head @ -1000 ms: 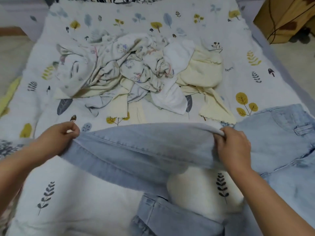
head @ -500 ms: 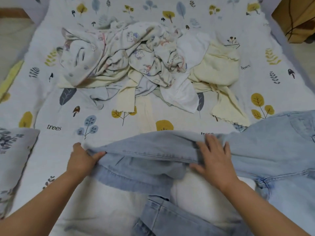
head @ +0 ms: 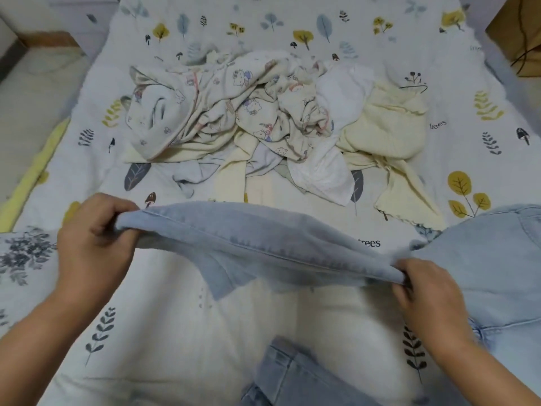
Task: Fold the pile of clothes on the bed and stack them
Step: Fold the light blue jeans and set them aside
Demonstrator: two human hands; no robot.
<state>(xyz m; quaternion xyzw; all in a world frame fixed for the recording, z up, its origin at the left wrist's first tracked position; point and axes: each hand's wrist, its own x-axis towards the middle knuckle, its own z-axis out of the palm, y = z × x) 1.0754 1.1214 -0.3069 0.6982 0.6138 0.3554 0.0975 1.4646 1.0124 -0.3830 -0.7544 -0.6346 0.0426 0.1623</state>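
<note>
Hands, two: left hand and right hand grip one jeans leg; one clothes pile behind

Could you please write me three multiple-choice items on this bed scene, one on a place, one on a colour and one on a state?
1. Where does the pile of unfolded clothes lie?
A. beyond the jeans leg, mid-bed
B. on the floor
C. under the pillow

2. What colour are the jeans?
A. black
B. light blue
C. red

3. How is the jeans leg held?
A. one hand only
B. lying flat, untouched
C. gripped at both ends, lifted off the bed

Answers:
1 A: the pile sits on the sheet past the lifted leg.
2 B: the denim is pale, washed blue.
3 C: the left hand grips the cuff end and the right hand pinches the other end, with the fabric sagging between them.
</note>
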